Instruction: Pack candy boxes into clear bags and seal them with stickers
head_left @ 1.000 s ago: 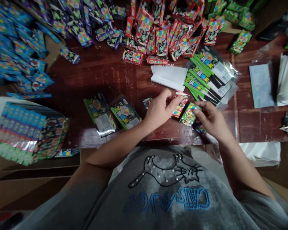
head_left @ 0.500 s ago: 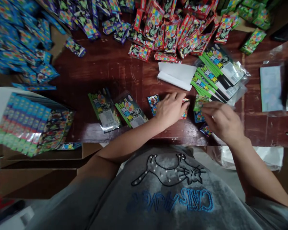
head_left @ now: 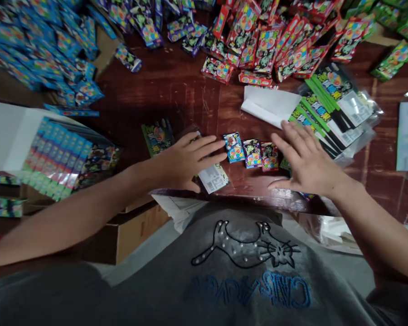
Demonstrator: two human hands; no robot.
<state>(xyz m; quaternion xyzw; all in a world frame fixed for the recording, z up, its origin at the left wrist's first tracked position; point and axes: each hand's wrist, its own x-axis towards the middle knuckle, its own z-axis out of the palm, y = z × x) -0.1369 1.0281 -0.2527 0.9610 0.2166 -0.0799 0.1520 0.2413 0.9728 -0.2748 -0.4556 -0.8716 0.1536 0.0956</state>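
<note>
Three small boxes lie in a row on the dark wooden table (head_left: 177, 90): a blue one (head_left: 234, 147), a purple one (head_left: 252, 153) and a red one (head_left: 269, 156). My left hand (head_left: 187, 160) lies flat and open over a green packed bag (head_left: 214, 177), its fingertips just short of the blue box. Another green bag (head_left: 158, 136) sits just beyond that hand. My right hand (head_left: 304, 160) is open with fingers spread, hovering right of the red box and covering a green box. Neither hand holds anything.
Heaps of blue boxes (head_left: 47, 54), purple boxes (head_left: 146, 22) and red boxes (head_left: 275, 40) fill the far side. A stack of green-edged bags (head_left: 333, 99) and white folded paper (head_left: 268, 106) lie at the right. Stacked blue strips (head_left: 54, 154) rest at the left.
Both hands let go of the small boxes and spread open. The boxes now lie side by side in a row. My left hand slid left onto the green bag.
</note>
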